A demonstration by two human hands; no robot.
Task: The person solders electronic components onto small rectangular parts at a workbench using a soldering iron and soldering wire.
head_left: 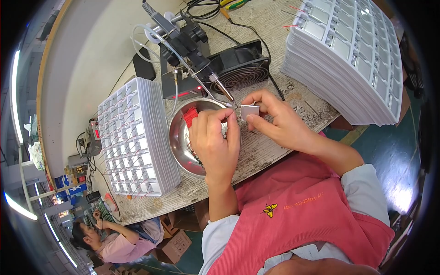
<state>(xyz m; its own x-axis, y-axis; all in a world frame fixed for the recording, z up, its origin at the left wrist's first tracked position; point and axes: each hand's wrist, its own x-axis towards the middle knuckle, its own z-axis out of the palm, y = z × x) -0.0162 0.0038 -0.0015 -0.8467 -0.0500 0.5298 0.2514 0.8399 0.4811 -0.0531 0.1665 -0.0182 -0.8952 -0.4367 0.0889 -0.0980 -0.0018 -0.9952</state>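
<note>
The table (300, 94) bears a right tray stack (337, 75) and left tray stack (158, 137), seemingly flanking for reach; the clamped soldering iron (200, 63) angles down between, likely so neither palm need support it. A metal bowl (176, 153) sits beneath the left hand (213, 137), nearly closed, its hold unclear; the right hand (279, 120) pinches a silver block (249, 112) near the iron's tip.

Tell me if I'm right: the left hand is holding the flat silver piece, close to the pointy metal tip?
Not quite: the right hand holds the flat silver piece, not the left hand, as the head view shows. It is close to the pointy metal tip, just as you said.
</note>
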